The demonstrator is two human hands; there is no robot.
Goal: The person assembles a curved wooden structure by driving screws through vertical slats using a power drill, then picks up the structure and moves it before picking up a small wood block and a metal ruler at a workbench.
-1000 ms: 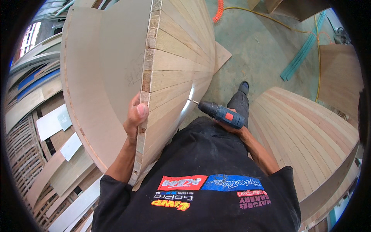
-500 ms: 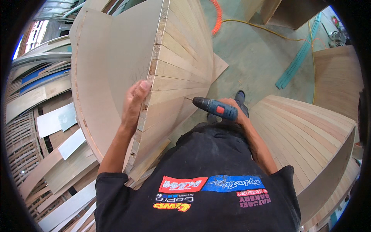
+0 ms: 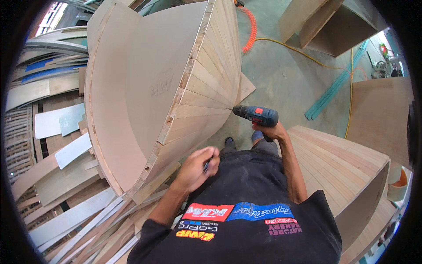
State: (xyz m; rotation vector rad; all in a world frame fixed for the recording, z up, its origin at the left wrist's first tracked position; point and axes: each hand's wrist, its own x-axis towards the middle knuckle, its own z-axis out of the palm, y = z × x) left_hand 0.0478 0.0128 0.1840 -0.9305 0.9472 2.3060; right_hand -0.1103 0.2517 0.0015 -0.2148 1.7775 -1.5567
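My right hand (image 3: 271, 131) is wrapped round the grip of a dark blue cordless drill (image 3: 259, 115) with a black chuck. Its thin bit points left at the slatted face of a large curved wooden panel (image 3: 206, 94); whether the tip touches the slats I cannot tell. In front of my body, my left hand (image 3: 196, 169) is closed and slightly blurred, apart from the panel. Something small and dark shows between its fingers, too unclear to name. The panel's upper edge shows a row of slat ends, beside a smooth curved inner surface (image 3: 147, 83).
A second slatted curved piece (image 3: 338, 160) stands at my right. Wood offcuts and strips (image 3: 66, 180) pile up at left. An orange coiled hose (image 3: 251, 33), a yellow hose (image 3: 307, 56) and teal strips (image 3: 334, 90) lie on the floor, near an open wooden box (image 3: 329, 26).
My left hand has let go of the panel's edge and come back toward my body, closing. The drill has shifted slightly right, while the whole view has swung a little.
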